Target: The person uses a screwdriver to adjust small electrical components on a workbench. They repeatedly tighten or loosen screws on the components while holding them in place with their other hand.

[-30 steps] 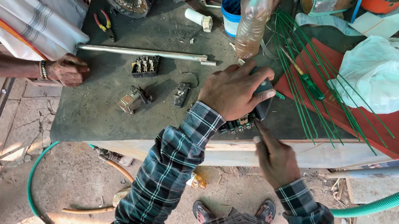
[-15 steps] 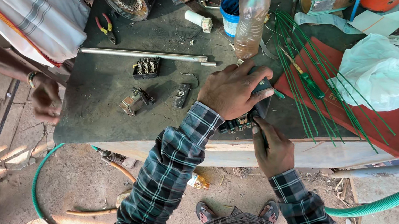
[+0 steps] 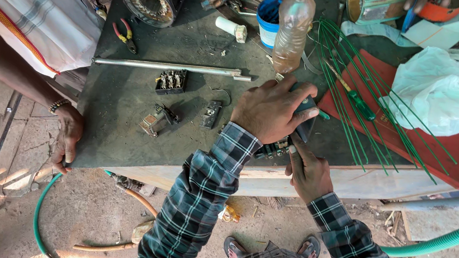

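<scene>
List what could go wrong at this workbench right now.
The dark block under the left hand sits at the table edge; a push from the right hand might tip it off. The plastic bottle stands just beyond the knuckles and could be knocked over. The loose green wires might snag a sleeve.

Dark switch block [image 3: 305, 117] sits at near edge of the dark worktable, mostly hidden under the left hand; only its dark blue-grey top corner and right side show. It looks boxy, lying flat, tilted slightly to the right. A row of small metal terminals [image 3: 276, 149] shows along its lower side, just at the table edge. It lies just left of the green wires, below the plastic bottle. Exact shape cannot be told.
</scene>
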